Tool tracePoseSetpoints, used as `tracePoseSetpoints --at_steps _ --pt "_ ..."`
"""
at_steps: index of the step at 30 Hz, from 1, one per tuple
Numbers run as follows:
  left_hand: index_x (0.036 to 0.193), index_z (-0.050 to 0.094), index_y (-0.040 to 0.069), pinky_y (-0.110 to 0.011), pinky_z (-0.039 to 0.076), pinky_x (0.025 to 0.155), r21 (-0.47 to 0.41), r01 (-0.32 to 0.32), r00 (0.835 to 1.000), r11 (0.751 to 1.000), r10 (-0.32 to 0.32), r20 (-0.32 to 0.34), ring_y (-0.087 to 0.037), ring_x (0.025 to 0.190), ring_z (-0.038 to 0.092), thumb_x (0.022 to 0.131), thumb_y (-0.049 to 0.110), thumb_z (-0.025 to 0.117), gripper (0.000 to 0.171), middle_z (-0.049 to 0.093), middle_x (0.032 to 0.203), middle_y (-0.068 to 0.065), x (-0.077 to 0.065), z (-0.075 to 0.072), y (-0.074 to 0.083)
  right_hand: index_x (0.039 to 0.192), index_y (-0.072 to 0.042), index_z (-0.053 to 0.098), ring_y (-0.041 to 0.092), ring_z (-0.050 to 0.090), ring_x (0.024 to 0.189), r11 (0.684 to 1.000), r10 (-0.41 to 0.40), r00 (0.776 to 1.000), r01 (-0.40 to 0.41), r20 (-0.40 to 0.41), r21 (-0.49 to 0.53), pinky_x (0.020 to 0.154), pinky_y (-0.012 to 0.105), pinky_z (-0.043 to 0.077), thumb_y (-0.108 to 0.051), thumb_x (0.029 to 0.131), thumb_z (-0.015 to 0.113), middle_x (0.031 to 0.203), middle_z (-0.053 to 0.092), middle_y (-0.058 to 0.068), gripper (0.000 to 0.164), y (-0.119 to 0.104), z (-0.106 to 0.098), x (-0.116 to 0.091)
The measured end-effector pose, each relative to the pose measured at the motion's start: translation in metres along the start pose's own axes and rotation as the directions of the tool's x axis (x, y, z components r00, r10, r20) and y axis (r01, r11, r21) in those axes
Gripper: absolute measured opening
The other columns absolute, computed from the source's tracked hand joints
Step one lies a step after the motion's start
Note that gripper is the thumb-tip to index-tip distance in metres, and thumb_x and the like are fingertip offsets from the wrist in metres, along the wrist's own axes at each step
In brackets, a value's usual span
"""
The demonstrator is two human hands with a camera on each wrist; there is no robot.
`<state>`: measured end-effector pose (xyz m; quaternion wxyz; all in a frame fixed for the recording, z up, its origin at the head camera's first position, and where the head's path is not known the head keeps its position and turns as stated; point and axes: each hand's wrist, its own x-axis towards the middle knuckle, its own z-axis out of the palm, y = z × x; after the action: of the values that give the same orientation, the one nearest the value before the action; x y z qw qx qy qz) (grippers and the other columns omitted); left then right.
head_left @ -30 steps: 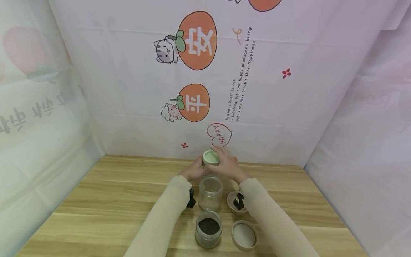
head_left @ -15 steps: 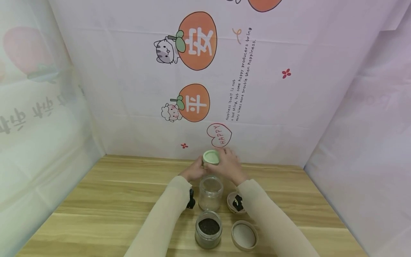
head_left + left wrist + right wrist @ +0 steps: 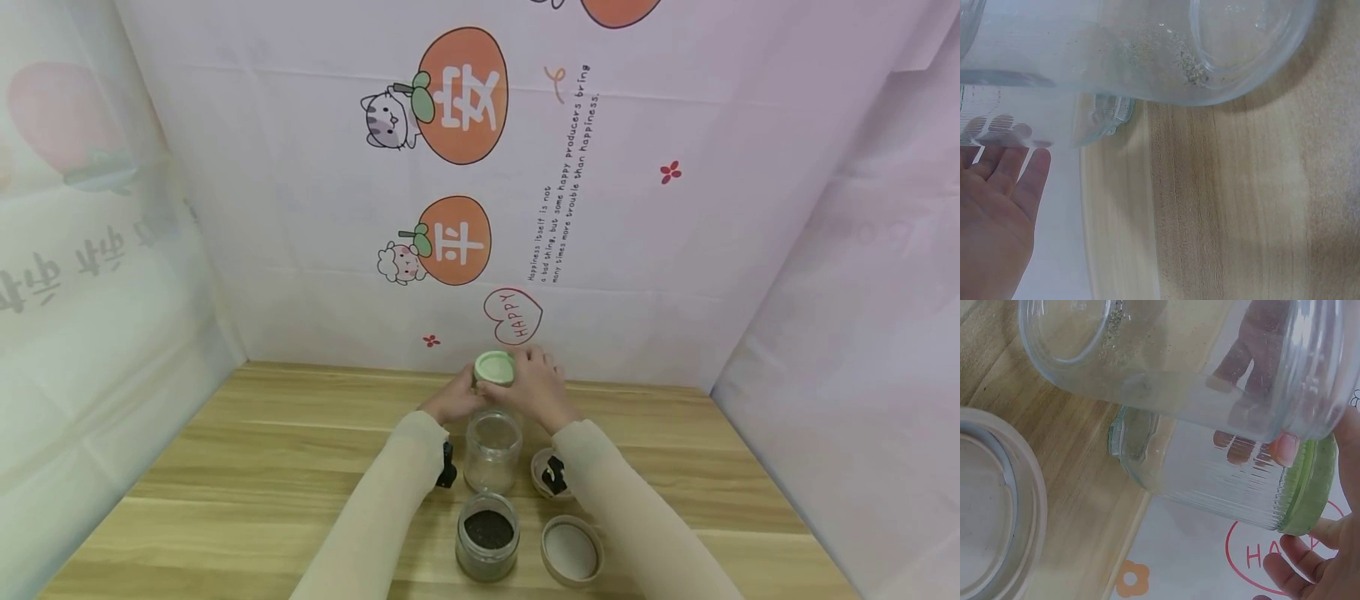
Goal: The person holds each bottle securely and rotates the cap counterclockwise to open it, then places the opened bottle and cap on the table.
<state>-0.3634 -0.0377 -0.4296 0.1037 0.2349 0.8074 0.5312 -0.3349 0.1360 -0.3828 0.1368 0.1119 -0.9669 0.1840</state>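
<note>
At the back of the table stands a ribbed clear glass jar (image 3: 1210,487) with a green lid (image 3: 495,367) on its top. My left hand (image 3: 456,398) grips the jar's left side, its fingers lying along the ribbed glass in the left wrist view. My right hand (image 3: 534,387) holds the green lid by its right side, thumb in front and fingers behind. Nearer to me, an uncovered glass jar (image 3: 491,462) with a few crumbs at its bottom partly hides the ribbed jar. A second uncovered jar (image 3: 486,562) holds dark grains.
Two pale round lids lie to the right of the jars: the nearer lid (image 3: 571,550) shows its inner side, and the farther lid (image 3: 545,487) is partly covered by my right wrist. A printed white cloth (image 3: 600,333) hangs right behind the wooden table (image 3: 300,450).
My right fingers have slid from the far edge of the green lid round to its right side, turning with the wrist. The left hand and the jars stay where they were.
</note>
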Motion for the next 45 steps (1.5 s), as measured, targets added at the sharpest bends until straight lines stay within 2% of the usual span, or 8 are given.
tracePoseSetpoints --at_steps 11,19,27,30,32,40,45 --pt "0.157 0.018 0.006 -0.055 0.029 0.115 -0.004 0.038 0.999 0.999 -0.038 -0.006 -0.035 0.143 0.030 0.096 0.028 0.070 0.083 0.029 0.157 -0.018 0.002 0.001 0.000 0.148 -0.011 0.047 0.030 0.047 0.115 0.997 -0.021 0.999 0.018 0.034 0.081 0.094 0.053 0.041 -0.061 0.085 0.070 0.132 0.050 0.016 0.083 0.008 0.004 0.005" --pt "0.157 0.018 0.005 -0.055 0.025 0.116 -0.012 0.033 0.999 0.999 -0.033 -0.015 -0.036 0.146 0.025 0.097 0.032 0.069 0.083 0.025 0.160 -0.019 0.000 -0.001 0.002 0.148 -0.005 0.046 0.032 0.048 0.118 0.982 -0.096 0.994 0.085 0.057 0.169 0.096 0.057 0.040 -0.045 0.085 0.068 0.140 0.049 0.018 0.078 0.010 0.001 0.008" --pt "0.155 0.021 0.002 -0.055 0.026 0.116 -0.002 -0.008 1.000 1.000 0.008 -0.006 -0.038 0.145 0.027 0.097 0.031 0.069 0.081 0.028 0.158 -0.022 0.000 -0.001 0.002 0.149 -0.002 0.043 0.032 0.045 0.125 0.954 -0.169 0.981 0.138 0.097 0.267 0.097 0.063 0.036 -0.038 0.084 0.060 0.146 0.045 0.017 0.076 0.016 0.002 0.010" --pt "0.154 0.022 0.002 -0.054 0.025 0.116 -0.011 -0.026 1.000 1.000 0.026 -0.003 -0.037 0.145 0.028 0.096 0.028 0.070 0.080 0.029 0.157 -0.022 0.002 0.000 0.001 0.151 -0.001 0.039 0.033 0.044 0.125 0.930 -0.185 0.977 0.138 0.108 0.340 0.098 0.060 0.039 -0.034 0.083 0.059 0.149 0.042 0.018 0.077 0.018 0.003 0.012" --pt "0.154 0.021 0.002 -0.054 0.025 0.117 -0.005 -0.028 1.000 1.000 0.028 0.001 -0.037 0.145 0.028 0.096 0.031 0.070 0.082 0.029 0.157 -0.022 0.004 0.000 -0.003 0.152 -0.001 0.037 0.034 0.043 0.125 0.915 -0.192 0.975 0.136 0.114 0.380 0.096 0.057 0.042 -0.030 0.082 0.059 0.151 0.039 0.019 0.078 0.018 0.003 0.013" --pt "0.155 0.019 0.002 -0.058 0.027 0.114 0.016 0.000 1.000 1.000 0.000 0.013 -0.040 0.144 0.027 0.094 0.043 0.070 0.089 0.028 0.157 -0.024 0.004 -0.002 -0.006 0.154 0.000 0.033 0.034 0.043 0.126 0.907 -0.205 0.970 0.138 0.131 0.399 0.096 0.056 0.044 -0.026 0.084 0.058 0.154 0.035 0.020 0.078 0.016 0.004 0.016" --pt "0.155 0.019 0.002 -0.058 0.027 0.115 0.024 0.000 1.000 1.000 0.000 0.015 -0.040 0.144 0.027 0.096 0.040 0.068 0.086 0.027 0.157 -0.024 0.003 -0.002 -0.004 0.154 -0.001 0.033 0.035 0.040 0.132 0.905 -0.203 0.971 0.138 0.125 0.402 0.101 0.058 0.042 -0.026 0.086 0.060 0.156 0.032 0.020 0.078 0.015 0.006 0.015"
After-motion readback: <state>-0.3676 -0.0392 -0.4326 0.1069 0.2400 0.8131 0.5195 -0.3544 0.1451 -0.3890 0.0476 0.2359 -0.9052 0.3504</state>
